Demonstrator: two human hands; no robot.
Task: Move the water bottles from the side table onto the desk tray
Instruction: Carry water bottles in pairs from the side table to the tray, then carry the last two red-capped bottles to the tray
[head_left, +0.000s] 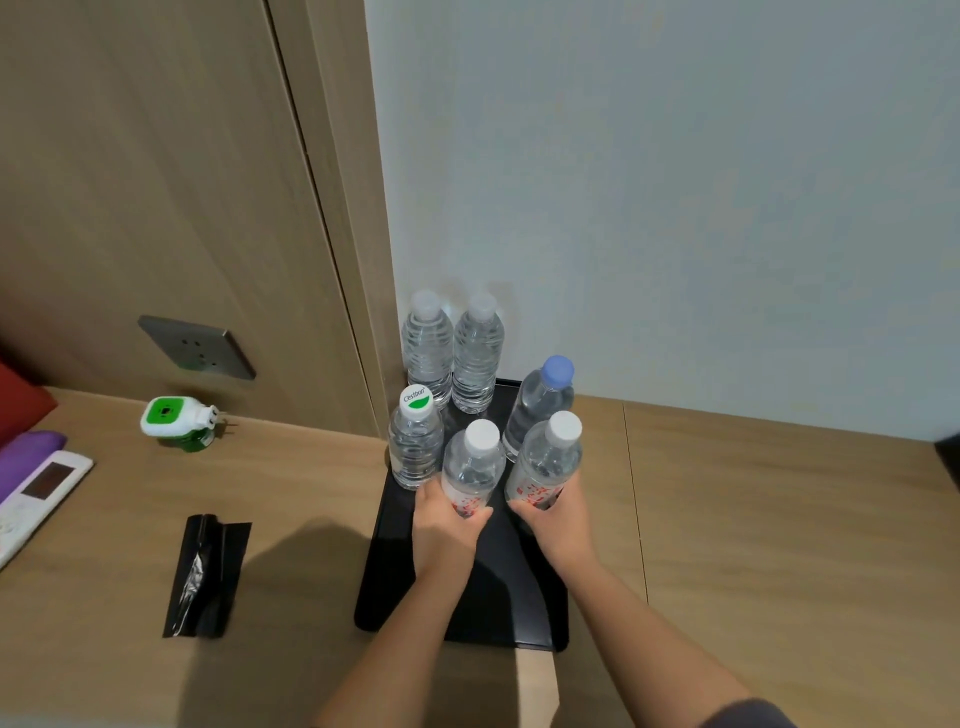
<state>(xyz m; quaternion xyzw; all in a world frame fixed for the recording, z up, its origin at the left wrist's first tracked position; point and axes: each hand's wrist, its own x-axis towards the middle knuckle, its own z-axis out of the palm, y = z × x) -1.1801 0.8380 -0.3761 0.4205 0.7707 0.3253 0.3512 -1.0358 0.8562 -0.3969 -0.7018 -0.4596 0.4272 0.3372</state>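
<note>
I count six water bottles mid-frame: two red-labelled bottles (474, 467) (545, 462), two plain bottles (427, 348) (478, 353) at the back, one green-capped bottle (415, 441) and one blue-capped bottle (540, 400). There is one black tray (498, 597), plus two hands, my left hand (447, 525) and right hand (556, 514). At the left of the frame: one green plug-in device (179, 421), one wall socket (197, 347), one folded black bag (205, 571), one white remote (36, 493).

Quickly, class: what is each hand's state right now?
Left hand: grips the left red-labelled clear plastic water bottle.
Right hand: grips the right red-labelled clear plastic water bottle.
</note>
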